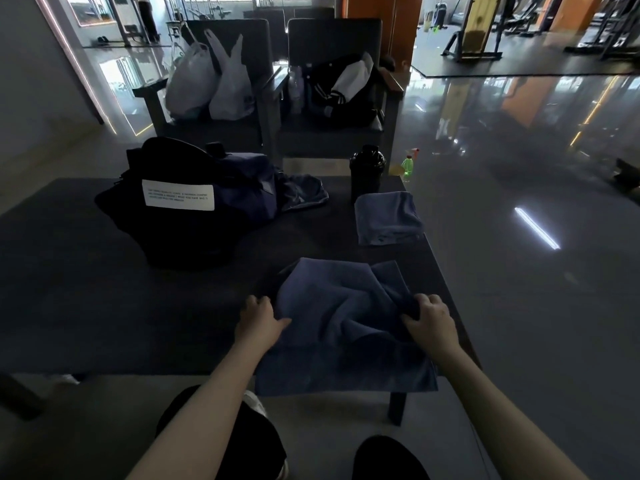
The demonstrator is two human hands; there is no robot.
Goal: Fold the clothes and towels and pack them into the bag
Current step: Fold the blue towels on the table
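A crumpled blue towel (341, 320) lies on the near edge of the dark table (104, 306), its lower part hanging over the front. My left hand (258, 318) pinches its left edge, thumb on top of the cloth. My right hand (431, 323) grips a bunched fold on its right side. A folded blue towel (388, 216) rests at the table's right. A dark bag (194, 202) with a white label stands at the back left, a dark blue garment (301, 192) lying beside it.
A black shaker bottle (367, 171) stands behind the folded towel. Two dark chairs (332, 133) beyond the table hold white plastic bags (214, 81) and a black-and-white jacket (346, 84). A green spray bottle (408, 166) stands on the glossy floor at right.
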